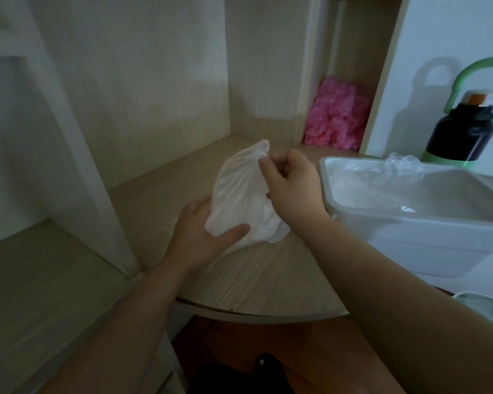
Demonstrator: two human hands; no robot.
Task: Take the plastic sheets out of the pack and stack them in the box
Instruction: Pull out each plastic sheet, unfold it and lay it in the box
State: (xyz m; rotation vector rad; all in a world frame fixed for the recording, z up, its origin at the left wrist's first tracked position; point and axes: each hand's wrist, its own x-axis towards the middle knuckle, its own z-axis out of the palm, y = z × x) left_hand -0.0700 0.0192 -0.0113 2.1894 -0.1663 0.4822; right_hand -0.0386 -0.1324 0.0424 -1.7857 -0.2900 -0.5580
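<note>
Steadying the pack (pixel 239 200) against the desk (pixel 268 280) with the left hand (pixel 199 237) curled under it, thumb across, and pinching its gathered top with the right hand (pixel 293 183), likely to draw a sheet toward the box (pixel 410 231) just beside

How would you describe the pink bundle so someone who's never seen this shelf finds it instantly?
Start at the pale wooden shelf unit behind the curved desk. Right of its wide open bay is a narrow compartment, where the pink bundle sits on the base. It is the only pink thing; the plastic in the white box is whitish.
</note>
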